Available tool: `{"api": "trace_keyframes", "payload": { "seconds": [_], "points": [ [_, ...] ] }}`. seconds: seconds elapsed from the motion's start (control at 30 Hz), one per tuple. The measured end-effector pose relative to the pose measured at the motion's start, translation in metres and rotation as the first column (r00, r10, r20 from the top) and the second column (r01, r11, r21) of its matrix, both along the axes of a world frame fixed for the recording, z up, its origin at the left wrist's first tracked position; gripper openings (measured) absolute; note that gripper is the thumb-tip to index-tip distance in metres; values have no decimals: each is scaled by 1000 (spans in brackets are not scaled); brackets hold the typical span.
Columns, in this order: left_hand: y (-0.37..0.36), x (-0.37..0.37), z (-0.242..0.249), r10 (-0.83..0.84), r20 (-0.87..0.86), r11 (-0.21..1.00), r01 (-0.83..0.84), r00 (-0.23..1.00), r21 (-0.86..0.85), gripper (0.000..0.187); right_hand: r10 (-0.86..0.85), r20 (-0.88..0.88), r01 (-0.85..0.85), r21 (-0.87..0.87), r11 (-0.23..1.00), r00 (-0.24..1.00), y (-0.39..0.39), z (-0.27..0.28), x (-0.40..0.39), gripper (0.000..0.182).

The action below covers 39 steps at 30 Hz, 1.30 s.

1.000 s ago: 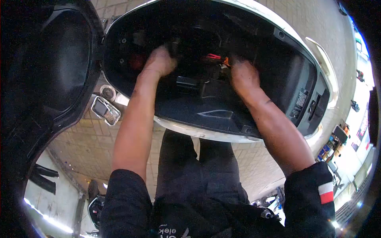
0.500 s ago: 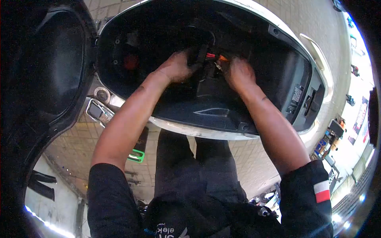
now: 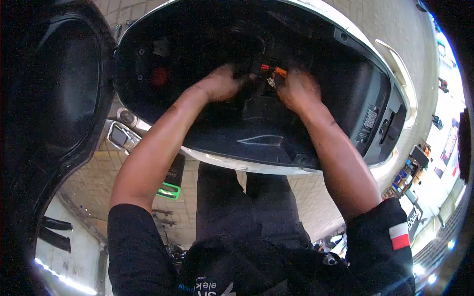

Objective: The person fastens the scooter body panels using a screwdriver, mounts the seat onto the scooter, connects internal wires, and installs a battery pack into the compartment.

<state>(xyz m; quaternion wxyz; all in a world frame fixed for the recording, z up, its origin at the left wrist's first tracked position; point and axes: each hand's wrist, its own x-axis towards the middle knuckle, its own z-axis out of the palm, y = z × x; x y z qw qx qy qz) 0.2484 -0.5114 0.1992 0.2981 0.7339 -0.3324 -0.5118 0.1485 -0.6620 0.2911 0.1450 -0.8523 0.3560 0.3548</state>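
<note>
Both hands reach into the dark under-seat compartment (image 3: 276, 118) of a white scooter. My right hand (image 3: 300, 90) is closed, its fingertips at a small orange part (image 3: 280, 71) that looks like a wire connector. Just left of that lie a red piece (image 3: 265, 66) and a small whitish piece (image 3: 271, 82). My left hand (image 3: 224, 84) is bent inward, thumb pointing toward these parts. Its fingers curl into deep shadow, and anything within them is too dark to make out.
The raised black seat (image 3: 59, 93) stands at the left on its hinge. A red round spot (image 3: 159, 77) shows on the compartment's left wall. A label (image 3: 368, 118) and a latch (image 3: 386, 126) are at the right end. Below lies a black and green object (image 3: 169, 190).
My left thumb now points further right, toward the red piece. My right hand has shifted slightly right, and more of the orange part shows. The dark piece by my left fingers is harder to see.
</note>
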Motion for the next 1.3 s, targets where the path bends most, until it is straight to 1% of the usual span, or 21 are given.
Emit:
{"api": "trace_keyframes", "payload": {
  "seconds": [0.03,0.07,0.1,0.17,0.23,0.33,0.4,0.43,0.5,0.53,0.63,0.7,0.73,0.87,0.93,0.97,1.03,1.17,1.23,1.27,1.3],
  "points": [
    [-1,0,-5,-14,52,1000,13,999,24,50,7,-1,-7,-2,1000,1000,0,-2,-3,36],
    [-1,0,-11,-5,49,1000,4,999,26,50,75,247,-65,-47,997,966,1,-7,-9,35],
    [-1,0,-7,0,40,999,2,999,-42,48,142,476,-109,-97,989,868,2,-11,-14,34],
    [-1,4,3,-5,29,994,8,1000,-106,47,145,463,-133,-58,989,874,-1,-20,-15,32],
    [-2,8,17,-35,-11,999,35,999,-21,45,151,457,-157,-26,987,877,-2,-26,-17,30],
    [-3,12,14,-43,-31,998,41,999,-44,43,250,442,-211,-136,968,861,4,-23,-18,29],
    [-5,15,21,-48,-50,999,47,998,-20,43,232,321,-201,-128,971,918,6,-17,-15,26],
    [-6,15,25,-49,-68,999,50,996,3,42,234,320,-205,-124,971,918,7,-17,-14,26],
    [-8,8,8,-16,-74,999,13,997,-39,42,321,223,-287,-172,942,920,8,-19,-14,25],
    [-9,6,0,12,-77,996,-19,997,-85,42,319,226,-287,-166,944,920,8,-20,-13,25],
    [-8,-1,-12,61,-127,998,-64,990,-23,44,333,243,-307,-141,941,911,11,-19,-14,24],
    [-4,-3,-10,67,-94,995,-73,993,-69,45,290,350,-249,-160,955,891,10,-14,-15,26],
    [-4,0,-10,64,-62,990,-72,996,-124,47,285,450,-236,-163,958,846,11,-15,-16,33],
    [2,6,-19,47,-47,984,-55,998,-172,50,445,394,-415,-162,895,804,15,-15,-24,44],
    [5,16,-30,-50,-172,984,18,984,-180,52,398,179,-399,-31,916,900,11,-7,-13,53],
    [6,18,-35,-44,-178,984,12,983,-180,52,403,174,-404,-30,914,899,13,-7,-13,53],
    [6,19,-37,-40,-143,985,15,989,-174,53,476,277,-452,-148,879,835,17,-7,-21,52],
    [0,16,-41,-57,-189,991,33,980,-126,55,419,198,-422,-29,906,886,17,0,-15,61],
    [-4,19,-40,-106,-226,983,68,968,-170,55,445,335,-465,-22,885,831,19,1,-9,65],
    [-2,22,-39,-100,-222,985,65,970,-162,55,446,342,-469,-17,883,827,20,-1,-9,65],
    [-2,23,-35,-119,-170,983,92,978,-157,52,457,230,-471,8,882,859,21,-4,-13,67]
  ]
}}
